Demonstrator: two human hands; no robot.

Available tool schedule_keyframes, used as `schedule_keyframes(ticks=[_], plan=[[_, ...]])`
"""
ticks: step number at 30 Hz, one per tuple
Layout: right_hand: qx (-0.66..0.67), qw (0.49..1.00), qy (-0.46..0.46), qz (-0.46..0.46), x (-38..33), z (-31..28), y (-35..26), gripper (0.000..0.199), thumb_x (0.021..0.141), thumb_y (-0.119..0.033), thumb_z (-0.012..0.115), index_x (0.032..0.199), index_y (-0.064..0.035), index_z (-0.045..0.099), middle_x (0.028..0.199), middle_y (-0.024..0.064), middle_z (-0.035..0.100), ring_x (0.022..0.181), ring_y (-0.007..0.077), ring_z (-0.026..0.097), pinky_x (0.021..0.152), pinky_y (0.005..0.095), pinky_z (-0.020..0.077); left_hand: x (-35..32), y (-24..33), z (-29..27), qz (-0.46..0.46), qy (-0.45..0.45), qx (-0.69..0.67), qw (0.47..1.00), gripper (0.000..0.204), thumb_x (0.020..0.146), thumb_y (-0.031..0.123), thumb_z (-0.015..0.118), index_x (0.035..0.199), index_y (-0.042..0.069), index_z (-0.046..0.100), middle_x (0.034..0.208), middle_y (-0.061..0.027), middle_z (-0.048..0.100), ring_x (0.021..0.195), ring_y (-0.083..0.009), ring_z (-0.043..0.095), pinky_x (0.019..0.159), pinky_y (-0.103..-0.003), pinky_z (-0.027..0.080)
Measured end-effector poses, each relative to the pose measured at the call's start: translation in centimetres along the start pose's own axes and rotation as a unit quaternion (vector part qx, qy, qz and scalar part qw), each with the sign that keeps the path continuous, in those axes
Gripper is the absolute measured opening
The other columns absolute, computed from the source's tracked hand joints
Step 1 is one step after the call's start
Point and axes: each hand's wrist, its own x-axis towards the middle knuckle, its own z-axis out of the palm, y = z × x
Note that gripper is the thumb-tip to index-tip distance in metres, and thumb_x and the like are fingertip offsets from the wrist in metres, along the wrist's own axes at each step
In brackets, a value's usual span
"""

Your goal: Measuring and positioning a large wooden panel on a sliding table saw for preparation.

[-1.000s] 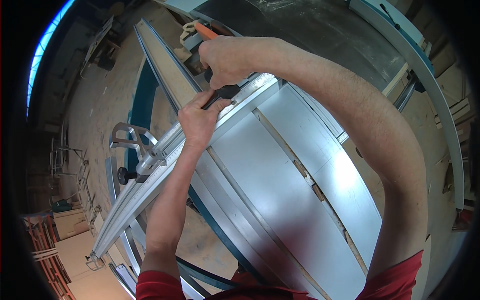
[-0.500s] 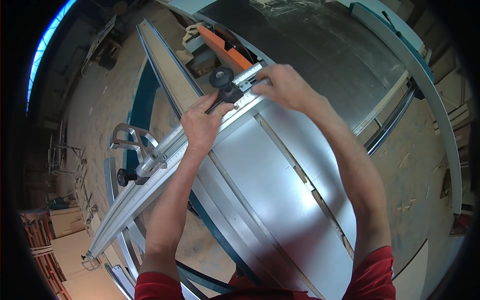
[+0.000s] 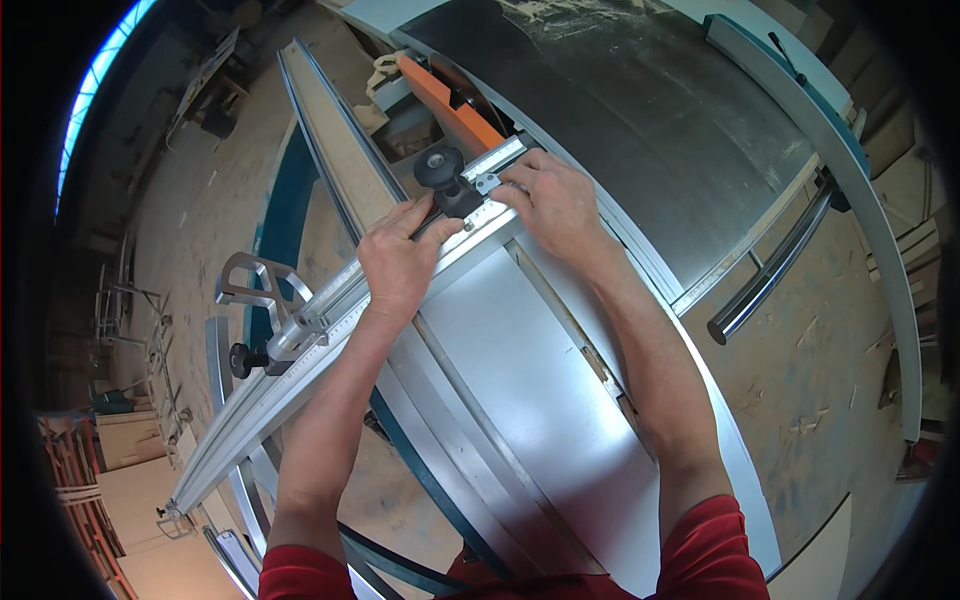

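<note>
A long aluminium fence with a scale strip lies slantwise across the silver sliding table of a panel saw. A black round knob on a dark clamp block stands near the fence's far right end. My left hand is closed round the fence just left of this block, its thumb beside a small screw head. On the block's other side, my right hand pinches a small metal plate between bent fingers and thumb. Its fingertips partly hide the plate.
Beyond the fence, an orange guard stands beside the dark saw blade. A dark cast table extends right. Farther left on the fence sits a metal flip stop with a black knob. A chrome bar juts out at right.
My right hand has shifted left along the fence toward the clamp block, and its forearm has swung inward. My left hand stays at nearly the same place on the fence.
</note>
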Motion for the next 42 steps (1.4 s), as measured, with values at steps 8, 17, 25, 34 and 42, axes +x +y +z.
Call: schedule_keyframes(ticks=[8,17,25,34,42], plan=[[-0.005,1.000,-0.008,0.015,0.1,0.0,-0.1,0.022,0.083,-0.024,0.071,0.094,-0.0052,0.073,0.094,0.0097,0.065,0.088,0.0277,0.063,0.076,0.0396,0.0487,0.0,0.3,-0.2,0.001,-0.008,0.012,1.000,0.042,0.072,0.031,0.081,0.104,0.004,0.074,0.096,-0.0172,0.072,0.087,-0.0289,0.070,0.082,-0.036,0.053],[-0.005,1.000,-0.016,0.024,0.1,0.0,-0.1,0.023,0.083,-0.025,0.071,0.094,-0.0052,0.073,0.092,0.0097,0.065,0.089,0.0276,0.063,0.077,0.0398,0.0486,0.1,0.1,-0.3,0.010,-0.013,0.023,1.000,0.042,0.073,0.031,0.080,0.105,0.004,0.074,0.097,-0.0177,0.072,0.083,-0.0294,0.070,0.079,-0.036,0.054],[-0.003,0.999,-0.020,0.028,0.2,-0.2,-0.1,0.023,0.084,-0.026,0.070,0.094,-0.0053,0.072,0.092,0.0100,0.064,0.089,0.0280,0.063,0.079,0.0401,0.0486,0.1,0.8,-0.5,-0.002,-0.023,0.014,1.000,0.043,0.074,0.032,0.080,0.106,0.003,0.073,0.101,-0.0161,0.072,0.082,-0.0298,0.070,0.078,-0.035,0.055],[0.001,1.000,-0.007,0.016,0.0,0.0,0.1,0.024,0.084,-0.026,0.070,0.095,-0.0045,0.073,0.091,0.0104,0.065,0.089,0.0274,0.063,0.079,0.0397,0.0489,0.0,0.9,-0.5,0.001,-0.027,0.018,0.999,0.043,0.075,0.030,0.080,0.108,0.003,0.073,0.101,-0.0137,0.072,0.080,-0.0285,0.070,0.076,-0.034,0.055],[0.012,1.000,-0.007,0.019,0.0,0.0,0.1,0.024,0.084,-0.026,0.069,0.094,-0.0044,0.073,0.091,0.0106,0.065,0.089,0.0276,0.063,0.078,0.0398,0.0491,0.0,1.1,-0.5,-0.004,-0.029,0.021,0.999,0.043,0.076,0.028,0.080,0.109,0.002,0.072,0.099,-0.0126,0.072,0.080,-0.0272,0.070,0.075,-0.033,0.055]])
